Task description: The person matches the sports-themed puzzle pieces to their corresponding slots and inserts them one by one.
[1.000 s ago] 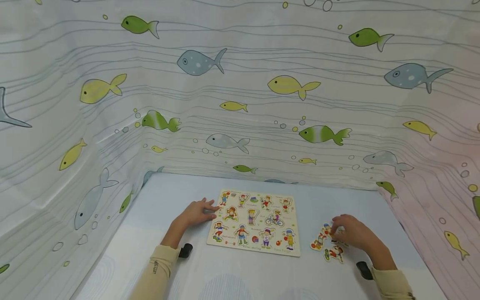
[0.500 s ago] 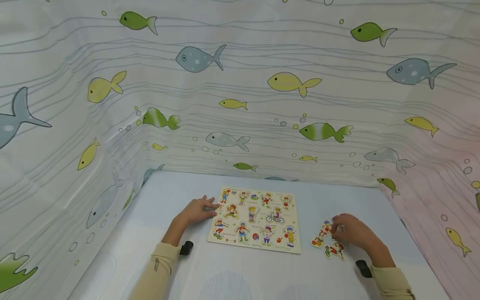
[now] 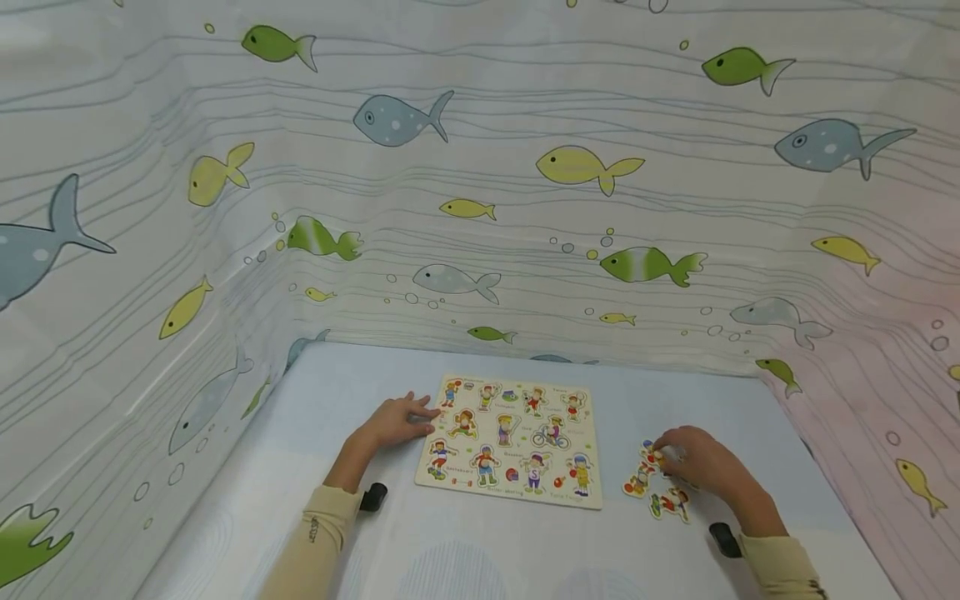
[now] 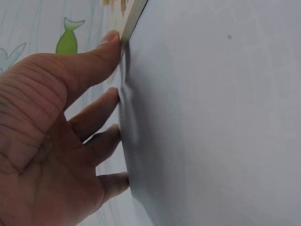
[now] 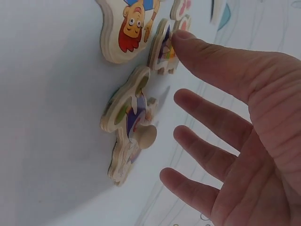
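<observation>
Item: flat wooden puzzle board printed with cartoon children at sport [image 3: 510, 440], lying on the pale blue table [image 3: 337, 392] between the two hands.

Item: loose wooden cut-out figure pieces with small pegs [image 3: 656, 487], a cluster under and just beside the right hand; in the right wrist view one piece with a round wooden peg [image 5: 129, 122] lies nearest the lower fingers.

Left hand [image 3: 393, 422]: fingers straight and spread, resting flat on the table; thumb tip [image 4: 110, 42] touching the board's near-left edge. It grips nothing.

Right hand [image 3: 693, 462]: fingers extended and loosely spread over the cluster; the topmost finger in the wrist view [image 5: 188, 42] touches the rim of one upright-tilted piece [image 5: 162, 47]. Nothing is grasped or lifted.

Handling note (judgement): choosing a piece goes best by taking its peg between thumb and forefinger rather than prising at the thin edge, while the left hand steadies the board against sliding.

Surround: white curtain printed with green, yellow and blue fish [image 3: 480, 208], beyond both hands.
</observation>
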The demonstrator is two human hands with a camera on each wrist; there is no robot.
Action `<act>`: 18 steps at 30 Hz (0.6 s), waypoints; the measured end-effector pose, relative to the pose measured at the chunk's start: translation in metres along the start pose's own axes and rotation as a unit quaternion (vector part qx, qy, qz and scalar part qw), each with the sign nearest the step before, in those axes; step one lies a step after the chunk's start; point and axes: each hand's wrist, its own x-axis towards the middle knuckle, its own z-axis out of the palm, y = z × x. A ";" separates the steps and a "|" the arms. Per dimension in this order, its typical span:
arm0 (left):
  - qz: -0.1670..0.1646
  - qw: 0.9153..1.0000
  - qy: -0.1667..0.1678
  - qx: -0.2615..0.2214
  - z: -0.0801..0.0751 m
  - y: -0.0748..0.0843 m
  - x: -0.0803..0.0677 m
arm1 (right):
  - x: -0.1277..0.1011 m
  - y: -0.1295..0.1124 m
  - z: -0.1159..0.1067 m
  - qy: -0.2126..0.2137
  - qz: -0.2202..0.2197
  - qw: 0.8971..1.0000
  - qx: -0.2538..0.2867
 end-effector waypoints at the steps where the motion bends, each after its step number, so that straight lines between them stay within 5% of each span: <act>1: -0.001 1.000 0.000 0.002 0.000 0.000 0.000 | 0.000 -0.001 0.001 -0.002 -0.001 1.000 0.001; 18: -0.014 1.000 0.005 0.004 0.001 0.001 -0.001 | -0.002 -0.007 0.003 0.038 -0.014 0.998 -0.038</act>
